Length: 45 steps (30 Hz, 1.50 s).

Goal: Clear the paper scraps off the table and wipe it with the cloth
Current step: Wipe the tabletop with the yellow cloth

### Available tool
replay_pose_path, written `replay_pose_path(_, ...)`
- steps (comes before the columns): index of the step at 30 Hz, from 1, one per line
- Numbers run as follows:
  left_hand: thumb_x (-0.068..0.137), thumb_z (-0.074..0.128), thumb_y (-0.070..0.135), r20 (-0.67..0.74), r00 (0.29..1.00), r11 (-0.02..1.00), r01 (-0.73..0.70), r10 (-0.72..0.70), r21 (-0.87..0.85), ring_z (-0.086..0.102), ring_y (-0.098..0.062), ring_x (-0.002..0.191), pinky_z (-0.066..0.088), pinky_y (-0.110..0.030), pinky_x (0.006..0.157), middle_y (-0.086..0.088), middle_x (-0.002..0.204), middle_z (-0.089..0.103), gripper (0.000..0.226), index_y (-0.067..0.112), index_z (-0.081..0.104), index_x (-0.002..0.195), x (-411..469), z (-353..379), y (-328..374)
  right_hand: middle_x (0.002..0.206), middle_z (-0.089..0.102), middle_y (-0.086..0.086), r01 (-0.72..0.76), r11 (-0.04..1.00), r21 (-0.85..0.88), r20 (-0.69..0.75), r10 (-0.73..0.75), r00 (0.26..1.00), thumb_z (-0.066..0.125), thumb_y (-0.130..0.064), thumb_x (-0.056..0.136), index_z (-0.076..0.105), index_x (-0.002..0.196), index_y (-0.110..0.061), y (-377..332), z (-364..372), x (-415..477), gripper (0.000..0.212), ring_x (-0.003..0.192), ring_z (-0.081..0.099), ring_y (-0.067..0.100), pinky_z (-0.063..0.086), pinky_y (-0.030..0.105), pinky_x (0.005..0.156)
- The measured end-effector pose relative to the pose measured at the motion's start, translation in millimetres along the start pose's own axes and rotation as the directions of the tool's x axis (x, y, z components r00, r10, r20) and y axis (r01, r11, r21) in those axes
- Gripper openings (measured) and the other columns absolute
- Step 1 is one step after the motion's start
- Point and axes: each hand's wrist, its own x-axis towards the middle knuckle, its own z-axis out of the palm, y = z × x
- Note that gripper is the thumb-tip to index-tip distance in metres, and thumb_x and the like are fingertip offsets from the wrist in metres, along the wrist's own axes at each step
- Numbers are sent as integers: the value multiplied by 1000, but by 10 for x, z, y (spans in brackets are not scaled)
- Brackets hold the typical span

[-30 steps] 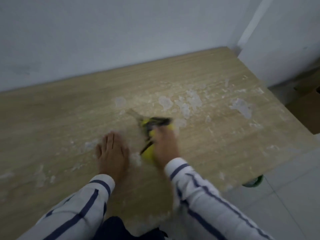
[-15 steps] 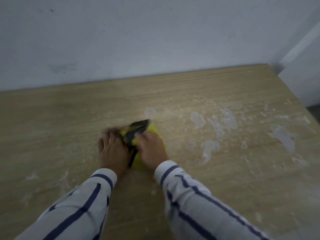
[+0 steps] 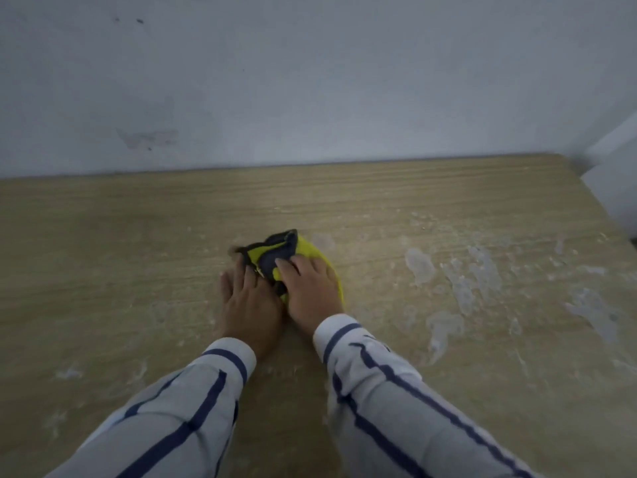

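A yellow cloth with dark trim (image 3: 275, 251) lies bunched in the middle of the wooden table (image 3: 103, 236). My right hand (image 3: 310, 291) lies on top of the cloth with fingers spread, pressing it to the wood. My left hand (image 3: 248, 301) rests flat on the table right beside it, its fingertips touching the cloth's left edge. Whitish scraps and smears (image 3: 418, 263) cover the table to the right of the cloth, with another patch (image 3: 441, 329) nearer me.
A pale wall (image 3: 310, 81) runs along the table's far edge. The table's right edge (image 3: 606, 215) shows at the upper right beside a white panel. Faint white flecks (image 3: 69, 372) dot the left part of the table.
The cloth and my right hand have slid left and away from me to meet my left hand. My view has tilted up toward the wall, and the floor has gone out of sight.
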Motion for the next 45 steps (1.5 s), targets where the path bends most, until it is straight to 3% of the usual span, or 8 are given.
replay_pose_path(3,94,12,41,-33,999,999,32,-32,-13,-3,-21,146,-5,-46,116,-8,158,6,63,11,12,150,44,2,-4,94,66,15,111,991,-73,-65,-116,991,49,-23,75,66,103,-12,551,-86,149,34,80,62,37,51,38,70)
replay_pose_path(8,96,15,42,-46,995,995,92,-93,-28,-10,-22,145,-12,-42,115,-8,158,-3,65,8,-1,149,-6,-43,11,102,62,24,-335,938,-91,-161,318,934,45,-13,82,65,101,-6,1404,-588,680,29,96,58,40,43,36,81)
replay_pose_path(17,98,16,39,-50,935,932,345,-352,-112,-12,-21,144,-10,-44,116,-6,158,-7,61,10,-1,149,101,-34,-79,88,66,13,361,933,-8,25,-361,932,56,-17,72,67,99,-12,136,188,724,29,76,62,34,51,34,65)
replay_pose_path(23,97,17,43,-47,949,947,308,-313,-90,-15,-23,144,-9,-48,116,-6,158,-10,66,10,-8,148,115,-58,-41,115,56,23,-352,923,-153,-125,335,934,47,-13,87,62,110,-12,1428,-426,1391,28,106,51,39,42,39,89)
replay_pose_path(30,96,11,46,0,978,974,207,-208,-95,-11,-20,145,-8,-47,116,-3,159,-7,64,15,-3,149,431,19,370,102,59,19,197,980,-36,63,-194,979,60,-21,79,61,113,-11,491,46,967,36,90,56,39,47,45,76)
replay_pose_path(35,94,15,46,-23,992,990,122,-124,-76,-9,-23,145,-9,-45,116,-6,159,-3,68,9,1,150,551,83,739,105,60,24,-221,963,-156,-187,191,964,52,-20,81,64,103,-9,1953,-552,1121,28,91,58,43,48,45,76)
replay_pose_path(39,97,21,42,-13,997,992,72,-73,-101,-11,-23,145,-10,-45,115,-6,158,-5,66,8,-1,149,594,127,1048,123,51,23,-672,739,-46,-280,637,719,48,-24,88,58,114,-7,2756,-1192,965,33,109,50,40,39,41,95)
replay_pose_path(45,93,15,36,-14,999,997,45,-46,-55,-6,-22,145,-7,-48,115,-6,159,-1,62,13,6,150,577,266,1359,107,60,11,-104,993,-55,-139,96,986,39,-22,86,61,110,-13,1544,-555,503,34,96,57,32,45,33,82)
